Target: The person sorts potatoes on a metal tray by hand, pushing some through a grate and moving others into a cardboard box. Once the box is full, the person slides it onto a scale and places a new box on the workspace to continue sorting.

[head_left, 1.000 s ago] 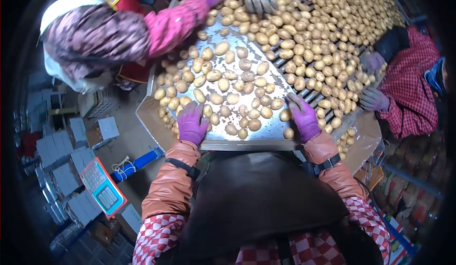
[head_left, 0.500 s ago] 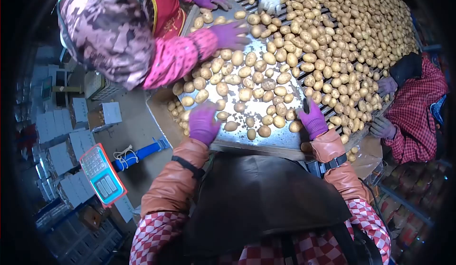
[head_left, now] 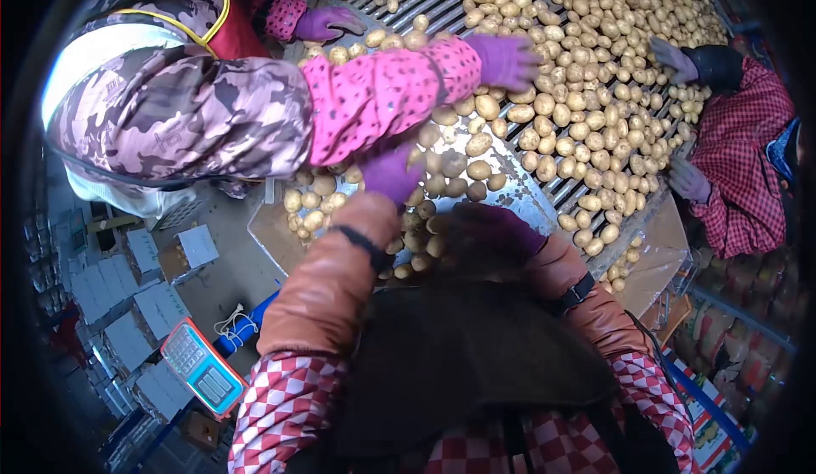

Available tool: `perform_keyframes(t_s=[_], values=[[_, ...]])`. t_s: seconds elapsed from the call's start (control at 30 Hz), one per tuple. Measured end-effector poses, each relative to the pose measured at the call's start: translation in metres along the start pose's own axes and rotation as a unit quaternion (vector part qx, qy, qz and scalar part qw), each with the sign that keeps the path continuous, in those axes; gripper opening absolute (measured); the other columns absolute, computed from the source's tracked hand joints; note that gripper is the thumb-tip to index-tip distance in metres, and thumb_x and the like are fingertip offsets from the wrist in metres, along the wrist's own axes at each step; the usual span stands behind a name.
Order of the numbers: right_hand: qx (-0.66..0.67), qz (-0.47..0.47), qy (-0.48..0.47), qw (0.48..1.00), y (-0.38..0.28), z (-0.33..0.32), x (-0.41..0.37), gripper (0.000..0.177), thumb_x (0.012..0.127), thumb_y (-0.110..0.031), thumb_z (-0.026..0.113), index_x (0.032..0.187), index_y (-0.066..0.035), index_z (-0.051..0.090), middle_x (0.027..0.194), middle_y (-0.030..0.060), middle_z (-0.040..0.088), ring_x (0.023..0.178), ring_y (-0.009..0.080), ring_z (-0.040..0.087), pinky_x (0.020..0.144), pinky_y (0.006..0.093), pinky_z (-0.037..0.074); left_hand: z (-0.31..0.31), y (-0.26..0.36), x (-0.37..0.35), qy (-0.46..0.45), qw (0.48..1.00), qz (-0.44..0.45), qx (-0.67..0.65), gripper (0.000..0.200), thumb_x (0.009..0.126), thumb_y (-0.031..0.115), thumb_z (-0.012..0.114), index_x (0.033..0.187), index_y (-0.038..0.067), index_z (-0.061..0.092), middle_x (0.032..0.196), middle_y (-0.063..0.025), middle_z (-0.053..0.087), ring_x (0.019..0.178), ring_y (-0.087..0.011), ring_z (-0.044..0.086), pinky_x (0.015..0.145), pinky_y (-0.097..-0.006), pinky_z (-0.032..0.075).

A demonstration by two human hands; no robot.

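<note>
Potatoes [head_left: 586, 121] cover a slatted rack and part of a smooth metal sheet [head_left: 520, 192]. My left hand [head_left: 393, 172], in a purple glove, is over the sheet among potatoes, blurred, its fingers partly under a co-worker's pink sleeve. My right hand [head_left: 501, 229], in a dark-looking purple glove, lies in shadow at the sheet's near edge, beside several potatoes. What either hand holds, if anything, cannot be made out.
A co-worker's arm in a pink sleeve [head_left: 391, 91] reaches across from the left. Another co-worker in red check [head_left: 748, 159] has both hands at the right edge. A scale [head_left: 204, 368] and boxes [head_left: 110, 283] stand at lower left.
The view has shifted. My left hand has moved forward and my right hand inward over the sheet. The pink-sleeved arm has stretched further right. The right co-worker's upper hand has lifted away over the potatoes.
</note>
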State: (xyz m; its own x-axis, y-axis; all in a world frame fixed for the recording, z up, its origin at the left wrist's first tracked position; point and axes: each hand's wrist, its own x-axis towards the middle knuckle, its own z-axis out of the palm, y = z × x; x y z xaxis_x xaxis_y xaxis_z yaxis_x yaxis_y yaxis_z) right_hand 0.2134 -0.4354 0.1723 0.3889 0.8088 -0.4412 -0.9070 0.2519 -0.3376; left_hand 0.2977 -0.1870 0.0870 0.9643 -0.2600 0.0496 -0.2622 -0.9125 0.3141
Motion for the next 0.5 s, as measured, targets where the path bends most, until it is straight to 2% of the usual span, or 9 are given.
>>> perform_keyframes(t_s=[0.07, 0.13, 0.17, 0.23, 0.27, 0.3, 0.33, 0.4, 0.5], values=[[-0.090, -0.055, 0.072, 0.992, -0.016, 0.001, 0.004, 0.037, 0.103, -0.028, 0.048, 0.127, -0.002, 0.058, 0.107, 0.0084, 0.066, 0.105, 0.0194, 0.062, 0.093, 0.0316, 0.048, -0.009, 0.007, -0.051, 0.015, 0.995, 0.089, -0.052, 0.049, 0.078, 0.033, 0.067, 0.122, 0.014, 0.062, 0.123, -0.0199, 0.058, 0.104, -0.0397, 0.058, 0.088, -0.0485, 0.046], [-0.538, -0.213, 0.195, 0.792, -0.013, -0.039, 0.005, 0.035, 0.102, -0.022, 0.049, 0.130, -0.002, 0.056, 0.105, 0.0082, 0.066, 0.102, 0.0194, 0.062, 0.092, 0.0315, 0.049, -0.019, 0.010, -0.093, 0.045, 0.993, 0.104, -0.033, 0.051, 0.072, 0.030, 0.068, 0.121, 0.016, 0.062, 0.129, -0.0189, 0.053, 0.106, -0.0409, 0.054, 0.086, -0.0512, 0.044], [-0.595, -0.185, 0.229, 0.748, -0.031, -0.029, -0.002, 0.036, 0.100, -0.018, 0.052, 0.131, 0.000, 0.056, 0.108, 0.0083, 0.066, 0.102, 0.0191, 0.063, 0.092, 0.0310, 0.049, -0.022, 0.004, -0.106, 0.018, 0.998, 0.036, -0.043, 0.053, 0.072, 0.029, 0.070, 0.123, 0.017, 0.061, 0.129, -0.0182, 0.052, 0.108, -0.0402, 0.053, 0.088, -0.0519, 0.043], [-0.440, -0.197, 0.294, 0.825, -0.051, -0.027, -0.001, 0.038, 0.095, -0.018, 0.062, 0.129, -0.002, 0.059, 0.114, 0.0127, 0.066, 0.106, 0.0203, 0.064, 0.091, 0.0310, 0.050, -0.028, -0.004, -0.130, -0.035, 0.992, -0.106, -0.061, 0.058, 0.070, 0.028, 0.074, 0.125, 0.018, 0.060, 0.131, -0.0166, 0.052, 0.113, -0.0389, 0.050, 0.092, -0.0532, 0.040], [-0.519, -0.323, 0.346, 0.712, -0.053, -0.047, 0.015, 0.036, 0.094, -0.018, 0.062, 0.126, -0.001, 0.061, 0.116, 0.0146, 0.066, 0.107, 0.0216, 0.063, 0.092, 0.0307, 0.049, -0.028, -0.003, -0.136, -0.007, 0.994, -0.093, -0.059, 0.056, 0.070, 0.027, 0.073, 0.124, 0.018, 0.061, 0.130, -0.0165, 0.052, 0.113, -0.0387, 0.049, 0.093, -0.0532, 0.040], [-0.491, -0.373, 0.355, 0.703, -0.067, -0.058, 0.029, 0.034, 0.095, -0.017, 0.061, 0.124, 0.000, 0.062, 0.116, 0.0162, 0.065, 0.107, 0.0230, 0.064, 0.094, 0.0308, 0.049, -0.029, 0.000, -0.135, 0.022, 0.995, -0.080, -0.055, 0.055, 0.070, 0.027, 0.073, 0.123, 0.018, 0.061, 0.130, -0.0165, 0.052, 0.114, -0.0384, 0.049, 0.093, -0.0531, 0.039], [-0.513, -0.385, 0.382, 0.665, -0.080, -0.077, 0.042, 0.043, 0.091, -0.020, 0.065, 0.130, -0.001, 0.058, 0.119, 0.0181, 0.064, 0.115, 0.0285, 0.060, 0.100, 0.0340, 0.046, -0.030, 0.006, -0.133, 0.052, 0.995, -0.064, -0.051, 0.054, 0.070, 0.027, 0.072, 0.123, 0.019, 0.062, 0.129, -0.0164, 0.052, 0.114, -0.0382, 0.048, 0.094, -0.0531, 0.039], [-0.660, -0.380, 0.474, 0.442, -0.099, -0.089, 0.060, 0.061, 0.084, -0.033, 0.071, 0.137, -0.009, 0.054, 0.137, 0.0210, 0.053, 0.128, 0.0369, 0.050, 0.107, 0.0465, 0.039, -0.039, 0.027, -0.128, -0.065, 0.998, 0.002, -0.022, 0.046, 0.072, 0.027, 0.071, 0.116, 0.018, 0.065, 0.130, -0.0153, 0.052, 0.119, -0.0388, 0.046, 0.094, -0.0529, 0.039], [-0.769, -0.205, 0.472, 0.380, -0.095, -0.094, 0.080, 0.076, 0.077, -0.048, 0.072, 0.142, -0.018, 0.049, 0.151, 0.0229, 0.035, 0.137, 0.0444, 0.036, 0.110, 0.0590, 0.030, -0.030, 0.020, -0.147, -0.005, 0.993, 0.113, -0.032, 0.040, 0.071, 0.024, 0.069, 0.109, 0.016, 0.067, 0.123, -0.0124, 0.055, 0.117, -0.0403, 0.049, 0.093, -0.0538, 0.041]])
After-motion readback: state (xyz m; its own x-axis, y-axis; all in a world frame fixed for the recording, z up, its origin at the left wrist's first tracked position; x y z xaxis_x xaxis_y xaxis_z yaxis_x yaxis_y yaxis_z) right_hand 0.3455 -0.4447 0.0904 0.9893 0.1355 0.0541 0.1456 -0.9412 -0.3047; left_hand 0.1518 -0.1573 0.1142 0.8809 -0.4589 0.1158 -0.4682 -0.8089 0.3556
